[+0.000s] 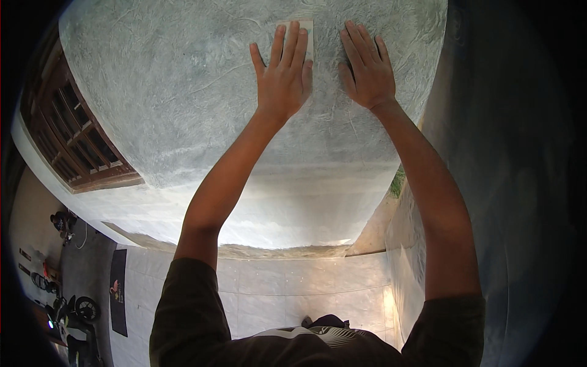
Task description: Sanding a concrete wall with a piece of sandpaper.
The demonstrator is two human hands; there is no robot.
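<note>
Both my arms reach up to a grey, roughly plastered wall (202, 92). My left hand (283, 79) is open, its fingers spread over a thin pale rectangular sheet (309, 37) that lies flat against the wall. The hand covers most of this sheet; its top and right edge show, and I cannot tell its exact kind. To the right of it, my right hand (370, 76) rests open on the bare plaster, fingers stretched upward and nothing visible under them.
A brown wooden barred window (79, 128) is set in the wall at left. Pale floor tiles (287, 284) run below. A dark mat (118, 293) and a parked motorcycle (76, 324) are at lower left. Another smooth wall (489, 183) rises close on the right.
</note>
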